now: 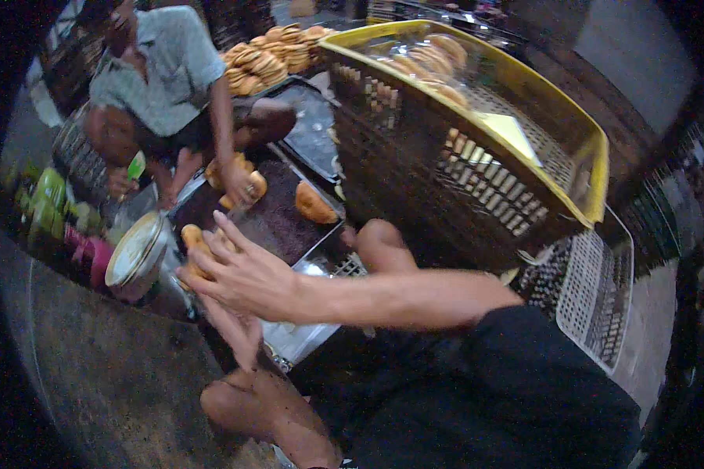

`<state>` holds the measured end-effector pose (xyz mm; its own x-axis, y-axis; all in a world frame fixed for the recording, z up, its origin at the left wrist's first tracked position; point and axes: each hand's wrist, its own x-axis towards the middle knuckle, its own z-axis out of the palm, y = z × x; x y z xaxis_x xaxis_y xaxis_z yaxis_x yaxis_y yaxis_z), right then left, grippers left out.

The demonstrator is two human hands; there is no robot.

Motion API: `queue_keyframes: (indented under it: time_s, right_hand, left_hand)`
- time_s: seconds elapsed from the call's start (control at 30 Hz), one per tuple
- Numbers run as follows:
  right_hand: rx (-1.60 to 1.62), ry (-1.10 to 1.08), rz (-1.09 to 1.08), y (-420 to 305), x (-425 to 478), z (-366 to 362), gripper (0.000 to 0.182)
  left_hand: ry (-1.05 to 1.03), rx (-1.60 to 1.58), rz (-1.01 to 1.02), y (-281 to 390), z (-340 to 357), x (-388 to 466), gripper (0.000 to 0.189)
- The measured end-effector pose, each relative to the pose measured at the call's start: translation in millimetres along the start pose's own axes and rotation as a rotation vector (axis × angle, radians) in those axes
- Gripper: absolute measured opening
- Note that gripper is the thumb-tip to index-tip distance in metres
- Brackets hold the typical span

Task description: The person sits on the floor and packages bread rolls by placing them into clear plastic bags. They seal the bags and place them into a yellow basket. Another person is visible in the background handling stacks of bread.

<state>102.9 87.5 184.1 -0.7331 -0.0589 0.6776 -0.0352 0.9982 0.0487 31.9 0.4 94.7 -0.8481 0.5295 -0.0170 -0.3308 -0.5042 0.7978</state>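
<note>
Golden-brown bread buns are pressed between my two hands, a little above the near left corner of a dark tray. My right hand reaches across from the right and lies over the buns with its fingers spread. Beneath it, my left hand is mostly hidden, and its fingers seem to support the buns from below. One loose bun rests at the tray's right side. Left of my hands stands a tub with a pale, creamy content.
A co-worker sits opposite, one hand on buns in the tray, the other holding a green-ended utensil. Stacked buns rise behind. A tall yellow-rimmed plastic crate with bagged buns stands on the right, a white basket beyond.
</note>
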Motion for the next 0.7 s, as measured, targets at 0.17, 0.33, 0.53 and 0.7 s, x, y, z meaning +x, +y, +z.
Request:
queue_keyframes:
  time_s: [0.17, 0.33, 0.53, 0.7]
  right_hand:
    - [-0.068, -0.330, 0.314, 109.0, 57.6, -117.7, 0.026]
    - [-0.695, -0.383, 0.578, 280.0, -27.6, -242.1, 0.045]
    - [-0.094, -0.548, 0.833, 438.0, -137.5, -265.6, 0.054]
    - [-0.112, -0.500, 0.437, 306.5, 42.0, -145.1, 0.044]
  left_hand:
    - [-0.563, -0.238, -0.189, 10.1, 37.8, 11.9, 0.069]
    - [-0.532, 1.531, -0.233, -106.0, -56.5, 17.9, 0.063]
    - [-0.781, 1.929, -0.279, -175.2, -61.3, 23.4, 0.047]
    - [-0.698, 1.777, -0.385, -117.9, -81.1, 0.4, 0.043]
